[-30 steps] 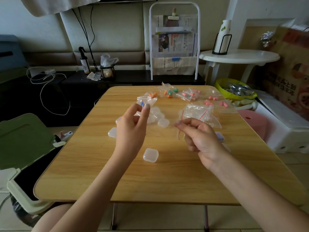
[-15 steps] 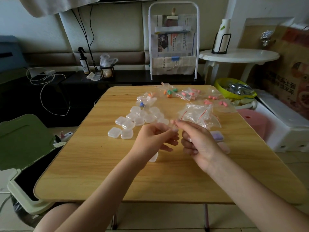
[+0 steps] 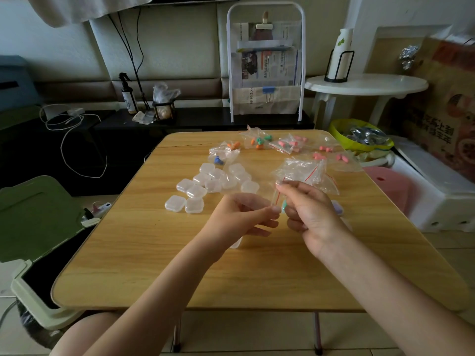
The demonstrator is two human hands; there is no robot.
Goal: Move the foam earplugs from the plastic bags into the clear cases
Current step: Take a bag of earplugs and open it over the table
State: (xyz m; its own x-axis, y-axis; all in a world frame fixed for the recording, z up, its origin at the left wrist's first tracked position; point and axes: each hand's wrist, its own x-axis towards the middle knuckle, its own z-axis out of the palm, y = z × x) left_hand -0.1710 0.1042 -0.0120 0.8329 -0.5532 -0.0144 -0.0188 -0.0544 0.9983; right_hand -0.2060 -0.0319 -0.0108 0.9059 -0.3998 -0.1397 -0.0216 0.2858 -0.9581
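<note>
wooden table [image 3: 154,265] in a cluttered room — both hands meet above its middle.
left hand [image 3: 241,219] and right hand [image 3: 312,214] pinch a small plastic bag [image 3: 276,199] holding a green earplug [image 3: 284,207]; clear cases [image 3: 205,186] lie clustered beyond — more bags [image 3: 259,141] farther back.

Left hand [image 3: 240,217] and right hand [image 3: 311,211] meet fingertip to fingertip, fingers curled in pinches.

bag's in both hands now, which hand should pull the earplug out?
Probably the left hand. The right hand grips the small plastic bag with a teal earplug in it; the left fingertips pinch the bag's edge just beside the earplug.
</note>
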